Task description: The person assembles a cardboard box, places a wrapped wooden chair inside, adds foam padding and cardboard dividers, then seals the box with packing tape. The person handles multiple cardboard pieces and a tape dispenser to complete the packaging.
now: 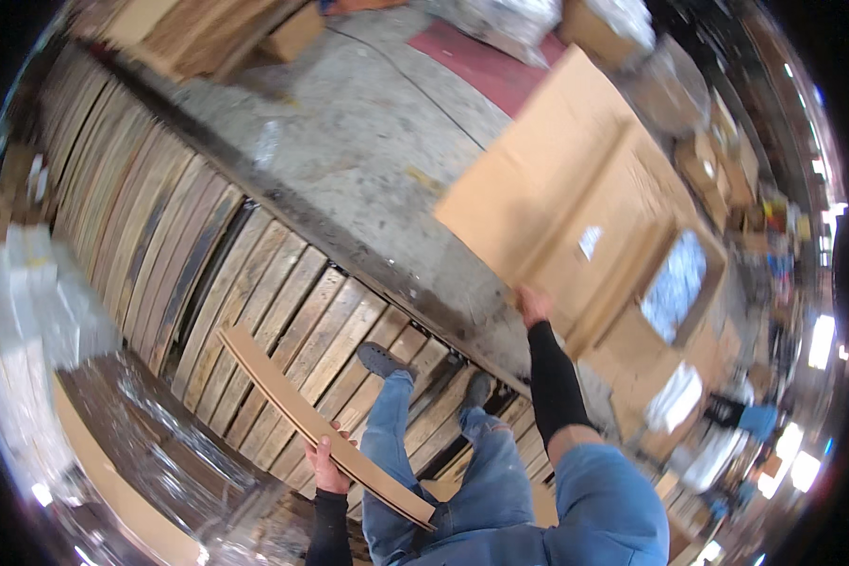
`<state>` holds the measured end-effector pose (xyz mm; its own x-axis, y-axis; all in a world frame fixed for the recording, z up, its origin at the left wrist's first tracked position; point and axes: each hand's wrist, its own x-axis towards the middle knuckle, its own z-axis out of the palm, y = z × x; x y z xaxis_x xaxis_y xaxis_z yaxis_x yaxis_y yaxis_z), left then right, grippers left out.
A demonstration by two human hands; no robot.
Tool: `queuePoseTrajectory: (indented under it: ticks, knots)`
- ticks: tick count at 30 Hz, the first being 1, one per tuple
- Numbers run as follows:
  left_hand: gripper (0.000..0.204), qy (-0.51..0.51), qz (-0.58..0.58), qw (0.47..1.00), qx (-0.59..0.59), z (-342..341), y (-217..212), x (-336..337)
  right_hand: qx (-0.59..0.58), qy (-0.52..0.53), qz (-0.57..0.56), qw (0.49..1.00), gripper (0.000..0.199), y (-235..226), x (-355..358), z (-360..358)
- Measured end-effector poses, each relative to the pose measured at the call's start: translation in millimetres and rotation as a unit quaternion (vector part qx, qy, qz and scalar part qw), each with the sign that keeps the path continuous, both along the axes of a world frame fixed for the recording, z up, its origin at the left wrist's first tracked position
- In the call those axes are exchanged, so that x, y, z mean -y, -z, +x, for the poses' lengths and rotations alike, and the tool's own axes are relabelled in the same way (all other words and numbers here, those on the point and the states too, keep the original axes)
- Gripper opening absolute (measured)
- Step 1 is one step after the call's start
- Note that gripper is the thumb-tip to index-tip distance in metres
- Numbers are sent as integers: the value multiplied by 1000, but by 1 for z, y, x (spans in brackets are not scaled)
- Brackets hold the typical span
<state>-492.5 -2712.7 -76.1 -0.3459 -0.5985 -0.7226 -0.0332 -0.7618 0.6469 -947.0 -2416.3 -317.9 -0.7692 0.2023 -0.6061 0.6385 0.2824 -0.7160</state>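
Observation:
My left hand (327, 464) grips a long narrow strip of cardboard (283, 396) that runs from upper left down to my thigh. My right hand (533, 304), on an arm in a black sleeve, holds the lower edge of a large flat brown cardboard sheet (547, 179) raised in front of me. I stand on weathered wooden planks (255, 283), with my legs in blue jeans and grey shoes (384, 360) below me.
Beyond the planks lies a concrete floor (349, 123) with a red patch. An open cardboard box (674, 292) with plastic inside stands at right among more boxes. A plastic-wrapped stack (160, 443) sits at lower left, and wooden boards at upper left.

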Motion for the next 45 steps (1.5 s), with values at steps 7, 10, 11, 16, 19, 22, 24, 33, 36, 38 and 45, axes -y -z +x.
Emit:
queuePoseTrajectory:
  ticks: [7, 10, 11, 16, 19, 22, 24, 33, 36, 38, 45]
  knots:
    - [52, -102, -22, 993, -58, 16, -55, 91, -250, -115, 242, 930, 33, -111, 65, 117]
    - [50, -134, -65, 987, -60, 10, -97, 151, -170, -186, -11, 968, 25, -259, 196, 195]
    - [52, -133, -77, 986, -59, 5, -108, 174, -187, -215, -29, 958, 25, -291, 228, 218]
    - [49, -149, -168, 974, -28, -12, -157, 287, -66, -405, -163, 897, 23, -388, 361, 290]
    - [49, -187, -158, 967, -72, -15, -167, 363, -74, -606, -140, 780, 25, -415, 434, 301]
    - [46, -235, -194, 947, -102, -5, -180, 447, -190, -694, -163, 675, 23, -425, 514, 302]
    - [47, -230, -175, 947, -141, 22, -169, 502, -214, -717, -194, 635, 24, -426, 577, 301]
    - [45, -338, -227, 896, -176, 110, -215, 742, -58, -795, -337, 501, 41, -441, 854, 326]
    - [43, -384, -244, 871, -186, 133, -227, 823, -18, -822, -327, 467, 46, -450, 951, 328]
    - [48, -383, -265, 861, -204, 138, -227, 887, -108, -850, -298, 420, 51, -439, 1025, 329]
    - [57, -328, -291, 853, -285, 101, -224, 1151, -88, -826, -197, 521, 74, -431, 1275, 320]
